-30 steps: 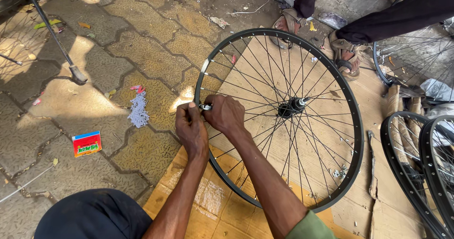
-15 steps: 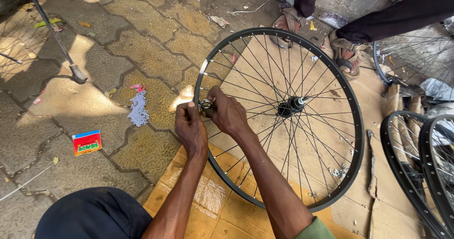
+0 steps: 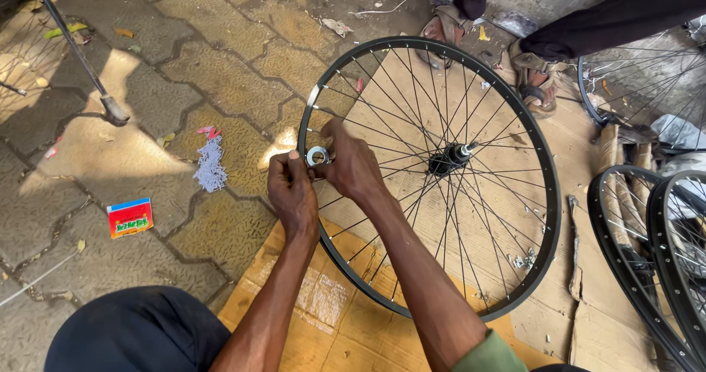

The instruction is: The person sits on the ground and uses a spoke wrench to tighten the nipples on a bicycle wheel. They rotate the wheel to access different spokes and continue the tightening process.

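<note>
A black bicycle wheel (image 3: 542,195) with thin spokes and a central hub (image 3: 450,158) lies flat on sheets of cardboard (image 3: 338,328). My left hand (image 3: 292,195) grips the wheel's left rim. My right hand (image 3: 351,164) sits just inside the rim among the spokes. Together the fingers pinch a small round silver tool (image 3: 317,156) against the rim.
More black wheels (image 3: 647,261) lie at the right. Another person's sandalled feet (image 3: 537,78) rest at the far edge of the wheel. On the paving to the left are a small red box (image 3: 130,217), a scrap of white thread (image 3: 211,167) and a metal stand leg (image 3: 81,63).
Both hands stay at the same spot on the left rim. The fingers have shifted a little around the small silver tool. The wheel seems unmoved.
</note>
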